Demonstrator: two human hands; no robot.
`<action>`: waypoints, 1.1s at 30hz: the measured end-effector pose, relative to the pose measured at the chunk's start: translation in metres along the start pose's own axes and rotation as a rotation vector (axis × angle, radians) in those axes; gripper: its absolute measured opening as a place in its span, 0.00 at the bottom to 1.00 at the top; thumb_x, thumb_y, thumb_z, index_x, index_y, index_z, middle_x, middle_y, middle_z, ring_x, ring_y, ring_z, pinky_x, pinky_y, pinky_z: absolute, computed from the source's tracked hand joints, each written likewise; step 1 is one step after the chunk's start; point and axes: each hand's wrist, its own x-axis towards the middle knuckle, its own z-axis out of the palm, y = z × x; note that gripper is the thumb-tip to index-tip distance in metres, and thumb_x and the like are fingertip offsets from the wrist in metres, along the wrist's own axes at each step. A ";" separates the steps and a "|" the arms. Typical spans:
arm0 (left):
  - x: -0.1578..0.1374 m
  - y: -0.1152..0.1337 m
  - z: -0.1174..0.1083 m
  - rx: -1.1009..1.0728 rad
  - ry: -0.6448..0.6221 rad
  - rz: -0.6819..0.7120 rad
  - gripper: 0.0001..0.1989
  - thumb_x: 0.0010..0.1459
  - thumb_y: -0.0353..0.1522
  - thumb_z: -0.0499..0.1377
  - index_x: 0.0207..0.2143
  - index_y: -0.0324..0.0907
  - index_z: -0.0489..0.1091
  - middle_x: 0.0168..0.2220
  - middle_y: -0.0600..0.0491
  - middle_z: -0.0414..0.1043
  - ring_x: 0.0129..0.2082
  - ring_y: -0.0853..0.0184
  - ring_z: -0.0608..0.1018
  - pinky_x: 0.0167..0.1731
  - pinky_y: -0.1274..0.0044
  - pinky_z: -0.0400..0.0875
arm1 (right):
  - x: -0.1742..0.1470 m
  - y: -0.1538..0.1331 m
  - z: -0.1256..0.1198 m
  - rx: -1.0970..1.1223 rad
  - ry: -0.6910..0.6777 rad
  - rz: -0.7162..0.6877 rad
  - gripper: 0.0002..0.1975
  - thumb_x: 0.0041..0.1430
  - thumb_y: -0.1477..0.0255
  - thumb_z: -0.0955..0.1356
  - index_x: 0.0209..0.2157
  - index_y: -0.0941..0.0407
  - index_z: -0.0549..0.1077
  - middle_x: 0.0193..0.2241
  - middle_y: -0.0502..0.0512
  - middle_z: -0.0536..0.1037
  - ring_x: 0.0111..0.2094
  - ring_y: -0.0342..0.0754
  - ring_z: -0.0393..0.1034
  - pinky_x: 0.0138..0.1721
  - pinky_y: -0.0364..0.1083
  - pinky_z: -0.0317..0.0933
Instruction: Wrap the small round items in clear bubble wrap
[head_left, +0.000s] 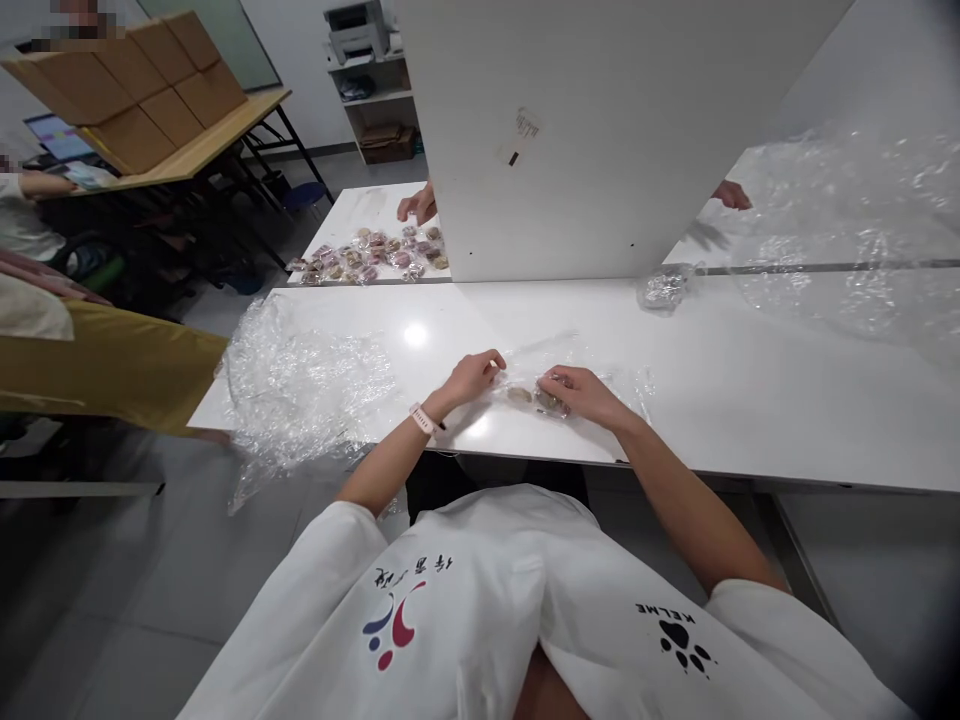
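Observation:
A clear plastic bag or sheet [559, 347] lies spread on the white table in front of me, its exact form hard to make out. On it is a small brownish round piece [519, 395], between my two hands. My right hand [585, 395] has its fingers closed on a plastic-wrapped round piece [551, 397], partly covered by the fingers. At the left edge of the plastic is my left hand [472, 377], a pale watch on its wrist. Its fingers are curled, and the fingertips seem to pinch the clear plastic.
Crumpled clear plastic [300, 390] covers the table's left end. A white partition [570, 140] rises behind the table [720, 400]. Beyond it lie several wrapped round pieces [367, 255] near another person's hand [418, 205]. A clear bundle [664, 288] and bubble wrap [862, 230] are at right.

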 end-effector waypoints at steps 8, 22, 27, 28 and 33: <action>0.002 0.021 0.005 0.255 0.386 0.143 0.17 0.64 0.22 0.47 0.48 0.42 0.70 0.46 0.44 0.76 0.50 0.59 0.75 0.49 0.65 0.70 | 0.040 -0.006 -0.004 -0.370 0.147 0.119 0.18 0.59 0.54 0.68 0.32 0.55 0.76 0.28 0.54 0.77 0.31 0.50 0.70 0.32 0.46 0.59; -0.005 0.001 0.038 0.276 0.181 0.234 0.16 0.67 0.28 0.49 0.53 0.42 0.69 0.50 0.46 0.77 0.51 0.60 0.76 0.53 0.66 0.66 | -0.024 0.036 0.006 -0.581 0.375 -0.275 0.20 0.70 0.62 0.58 0.53 0.53 0.74 0.48 0.58 0.79 0.49 0.56 0.70 0.48 0.53 0.60; 0.029 0.010 0.016 0.197 0.083 0.003 0.14 0.70 0.37 0.49 0.43 0.41 0.73 0.33 0.50 0.78 0.31 0.63 0.77 0.36 0.73 0.68 | 0.010 0.020 -0.019 -0.419 0.289 0.056 0.19 0.66 0.56 0.61 0.38 0.52 0.77 0.29 0.52 0.79 0.31 0.50 0.71 0.34 0.47 0.58; 0.033 0.013 0.014 0.198 0.065 -0.035 0.14 0.69 0.38 0.51 0.42 0.41 0.73 0.33 0.50 0.78 0.31 0.63 0.77 0.34 0.74 0.68 | 0.015 0.016 -0.021 -0.432 0.276 0.130 0.18 0.65 0.55 0.63 0.37 0.52 0.77 0.28 0.51 0.78 0.31 0.50 0.71 0.33 0.46 0.58; 0.012 0.028 0.023 0.466 0.331 0.094 0.19 0.62 0.22 0.51 0.53 0.37 0.69 0.52 0.42 0.74 0.52 0.57 0.74 0.51 0.66 0.67 | 0.008 0.007 -0.012 -0.701 0.575 -0.036 0.15 0.65 0.64 0.65 0.47 0.55 0.77 0.43 0.60 0.78 0.45 0.57 0.68 0.45 0.53 0.58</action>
